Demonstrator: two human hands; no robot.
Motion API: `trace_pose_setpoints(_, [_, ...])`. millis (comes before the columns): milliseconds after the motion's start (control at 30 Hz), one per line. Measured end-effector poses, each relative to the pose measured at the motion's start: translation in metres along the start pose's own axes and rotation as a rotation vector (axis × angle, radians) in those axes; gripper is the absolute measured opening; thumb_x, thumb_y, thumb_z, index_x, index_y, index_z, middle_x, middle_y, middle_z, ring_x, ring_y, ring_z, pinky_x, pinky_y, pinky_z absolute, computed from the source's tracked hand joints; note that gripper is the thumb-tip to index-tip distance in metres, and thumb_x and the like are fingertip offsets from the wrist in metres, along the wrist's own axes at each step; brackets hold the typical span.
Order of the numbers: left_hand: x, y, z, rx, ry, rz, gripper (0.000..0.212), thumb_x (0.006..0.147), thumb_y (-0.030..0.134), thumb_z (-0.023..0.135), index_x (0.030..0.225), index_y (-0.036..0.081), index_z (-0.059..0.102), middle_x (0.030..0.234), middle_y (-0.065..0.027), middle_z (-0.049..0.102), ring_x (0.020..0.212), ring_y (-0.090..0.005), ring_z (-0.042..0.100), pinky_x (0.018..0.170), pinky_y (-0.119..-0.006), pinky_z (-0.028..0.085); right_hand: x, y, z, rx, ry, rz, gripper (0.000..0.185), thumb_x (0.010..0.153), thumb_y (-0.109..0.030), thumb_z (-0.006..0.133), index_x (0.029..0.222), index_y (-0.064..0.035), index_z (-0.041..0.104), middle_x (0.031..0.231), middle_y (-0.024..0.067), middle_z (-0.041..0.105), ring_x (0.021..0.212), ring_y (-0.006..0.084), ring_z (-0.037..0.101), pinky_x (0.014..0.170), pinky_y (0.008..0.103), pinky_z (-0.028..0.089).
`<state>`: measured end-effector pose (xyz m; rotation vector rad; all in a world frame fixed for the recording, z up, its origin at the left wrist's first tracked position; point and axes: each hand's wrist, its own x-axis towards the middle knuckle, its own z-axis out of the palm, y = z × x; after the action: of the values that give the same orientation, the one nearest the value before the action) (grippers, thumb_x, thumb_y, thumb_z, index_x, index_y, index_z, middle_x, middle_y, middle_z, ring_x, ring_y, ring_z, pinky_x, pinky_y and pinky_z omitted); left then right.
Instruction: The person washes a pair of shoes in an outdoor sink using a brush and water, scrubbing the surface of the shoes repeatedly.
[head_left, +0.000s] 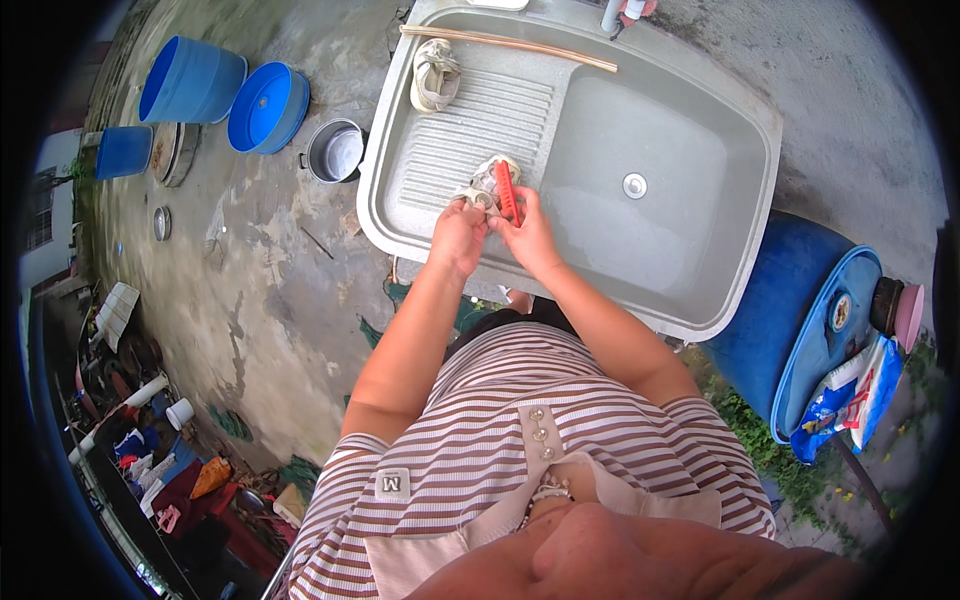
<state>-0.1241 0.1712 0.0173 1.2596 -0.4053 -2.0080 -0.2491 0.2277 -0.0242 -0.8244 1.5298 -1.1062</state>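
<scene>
Over the ribbed washboard (480, 112) of a grey laundry sink (367, 214), my left hand (459, 234) grips a small pale shoe (486, 178). A red scrubbing brush (508, 191) is in my right hand (531, 234), its bristles facing left against or just above the shoe; I cannot tell whether they touch. My fingers hide part of the shoe's near end. The other pale shoe (436, 75) rests on the washboard's far left corner.
Thin rods (510, 46) lie across the sink's far side. The basin has a round drain (634, 185). A metal pot (337, 150) stands left of the sink, near blue tubs (268, 109). At right, a large blue barrel (787, 315) carries a plastic detergent bag (851, 397).
</scene>
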Motion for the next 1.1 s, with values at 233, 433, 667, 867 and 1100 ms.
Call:
trace_pose_setpoints(233, [-0.007,-0.008,0.006,-0.095,-0.053,0.126,0.023,0.096,-0.003,0.050,0.119,-0.003,0.051,0.110,-0.0095,0.062,0.100,-0.0182,0.061,0.087,-0.031,0.049,0.002,-0.028,-0.013,-0.223,-0.077,0.088,0.044,0.085,-0.015,0.075,0.119,-0.0031,0.049,0.097,0.0147,0.071,0.079,0.0265,0.072,0.070,0.0390,0.055])
trace_pose_setpoints(433, [0.003,-0.015,-0.006,-0.108,-0.069,0.141,0.022,0.097,-0.001,0.050,0.119,-0.002,0.053,0.110,-0.0087,0.062,0.098,-0.0168,0.060,0.089,-0.030,0.048,0.008,-0.025,-0.009,-0.042,-0.095,0.134,0.031,0.089,-0.010,0.069,0.112,-0.0002,0.050,0.093,0.0124,0.069,0.069,0.0166,0.069,0.064,0.0324,0.054])
trace_pose_setpoints(667, [0.003,-0.010,0.004,-0.181,0.027,0.114,0.021,0.099,0.000,0.047,0.119,-0.003,0.052,0.113,-0.0108,0.062,0.102,-0.0197,0.061,0.092,-0.033,0.048,0.000,-0.001,-0.007,-0.150,-0.048,0.024,0.030,0.091,-0.017,0.069,0.110,-0.0005,0.052,0.090,0.0149,0.069,0.068,0.0230,0.069,0.064,0.0374,0.054])
trace_pose_setpoints(867, [0.006,-0.007,0.009,-0.199,0.022,0.102,0.021,0.100,-0.001,0.044,0.120,-0.005,0.050,0.117,-0.0151,0.060,0.107,-0.0247,0.061,0.098,-0.037,0.048,0.003,-0.010,0.000,0.061,0.012,0.177,0.024,0.094,-0.014,0.066,0.110,-0.0036,0.052,0.080,0.0063,0.065,0.057,0.0105,0.057,0.045,0.0261,0.044])
trace_pose_setpoints(1100, [0.013,-0.018,0.004,-0.182,0.024,0.152,0.026,0.099,-0.001,0.043,0.125,-0.006,0.048,0.120,-0.0159,0.059,0.111,-0.0234,0.059,0.100,-0.036,0.047,0.017,-0.038,-0.006,0.023,-0.013,0.037,0.020,0.096,-0.010,0.061,0.113,-0.0034,0.052,0.080,0.0050,0.063,0.059,0.0092,0.057,0.048,0.0250,0.044])
